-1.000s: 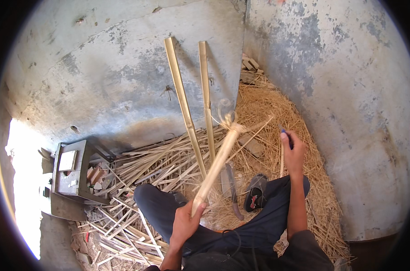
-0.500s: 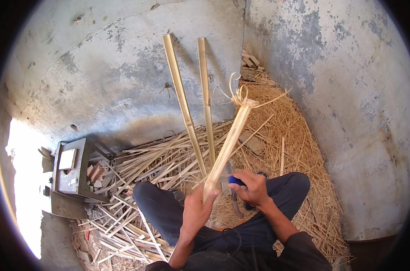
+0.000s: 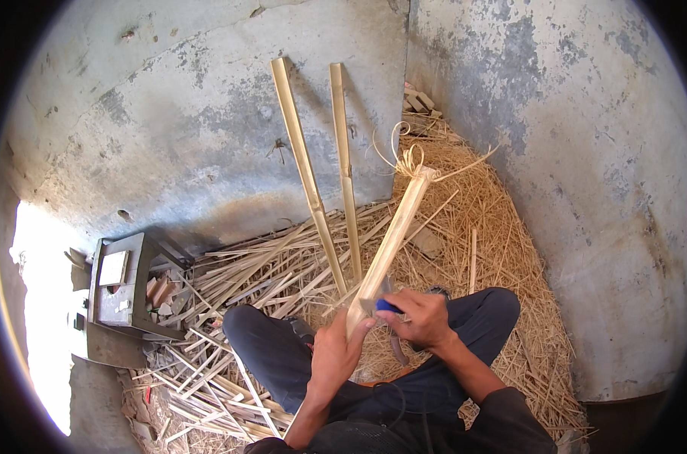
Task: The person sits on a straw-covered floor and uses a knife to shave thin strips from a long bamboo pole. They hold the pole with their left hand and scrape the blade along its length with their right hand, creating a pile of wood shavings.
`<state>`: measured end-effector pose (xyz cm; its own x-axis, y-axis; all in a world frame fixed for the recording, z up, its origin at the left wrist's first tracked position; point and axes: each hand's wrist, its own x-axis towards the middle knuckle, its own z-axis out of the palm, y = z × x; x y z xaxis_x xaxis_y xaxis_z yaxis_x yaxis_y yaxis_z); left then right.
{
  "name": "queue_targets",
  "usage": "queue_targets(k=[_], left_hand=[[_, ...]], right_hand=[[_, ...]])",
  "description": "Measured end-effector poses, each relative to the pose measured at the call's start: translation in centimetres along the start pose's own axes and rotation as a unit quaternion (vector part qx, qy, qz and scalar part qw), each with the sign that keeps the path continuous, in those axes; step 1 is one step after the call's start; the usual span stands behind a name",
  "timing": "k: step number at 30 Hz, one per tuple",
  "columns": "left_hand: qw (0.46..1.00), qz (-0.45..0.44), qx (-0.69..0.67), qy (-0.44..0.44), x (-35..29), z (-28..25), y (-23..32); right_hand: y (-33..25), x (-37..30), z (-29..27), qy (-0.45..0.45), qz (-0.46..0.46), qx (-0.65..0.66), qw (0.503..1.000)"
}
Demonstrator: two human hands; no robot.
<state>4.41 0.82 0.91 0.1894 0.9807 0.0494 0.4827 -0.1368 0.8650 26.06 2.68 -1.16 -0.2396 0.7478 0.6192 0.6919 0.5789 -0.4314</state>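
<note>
My left hand (image 3: 334,356) is wrapped round the lower end of a split bamboo strip (image 3: 395,234), which slants up and away to the right. Thin curled shavings (image 3: 410,159) hang on at its far end. In my right hand (image 3: 423,318) is a knife (image 3: 387,306) with a blue handle, gripped in closed fingers. Its short grey blade lies against the strip's right edge, just above my left thumb. Between my legs, partly hidden by my right hand, a curved brownish piece (image 3: 398,349) shows; I cannot tell its kind.
Two long bamboo strips (image 3: 304,163) lean on the grey wall ahead. Loose slats (image 3: 230,378) cover the floor at left, with a heap of fine shavings (image 3: 457,181) at right. A wooden box-like cabinet (image 3: 124,280) stands at left. Bricks (image 3: 417,101) lie in the corner.
The knife in my right hand has moved left, its blade now touching the bamboo strip. The strip's far end has shifted slightly right, and its curls have swung.
</note>
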Motion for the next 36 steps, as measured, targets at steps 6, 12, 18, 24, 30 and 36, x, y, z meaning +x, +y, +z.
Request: queue_targets(k=[6,12,18,24,30,36], left_hand=[[1.0,-0.007,-0.013,0.004,-0.3,0.1,-0.3],[0.998,-0.057,0.001,-0.041,-1.5,0.0,-0.9],[0.989,-0.113,-0.014,-0.094,-3.5,-0.1,-2.1],[0.983,-0.112,-0.08,-0.125,-4.3,-0.3,-4.7],[0.954,-0.134,-0.201,-0.18,-3.3,0.1,-6.2],[0.948,-0.14,-0.236,-0.159,-1.6,0.4,-4.7]], right_hand=[[0.5,0.3,-0.7,0.008,0.032,-0.011,0.999],[4.0,1.7,-2.3,0.084,0.085,-0.01,0.993],[9.1,3.0,-4.6,0.123,0.111,-0.033,0.986],[8.6,2.9,-4.3,0.104,0.165,0.03,0.98],[7.6,0.8,-2.8,0.093,0.232,0.189,0.95],[2.2,-0.9,-0.8,0.022,0.055,0.046,0.997]])
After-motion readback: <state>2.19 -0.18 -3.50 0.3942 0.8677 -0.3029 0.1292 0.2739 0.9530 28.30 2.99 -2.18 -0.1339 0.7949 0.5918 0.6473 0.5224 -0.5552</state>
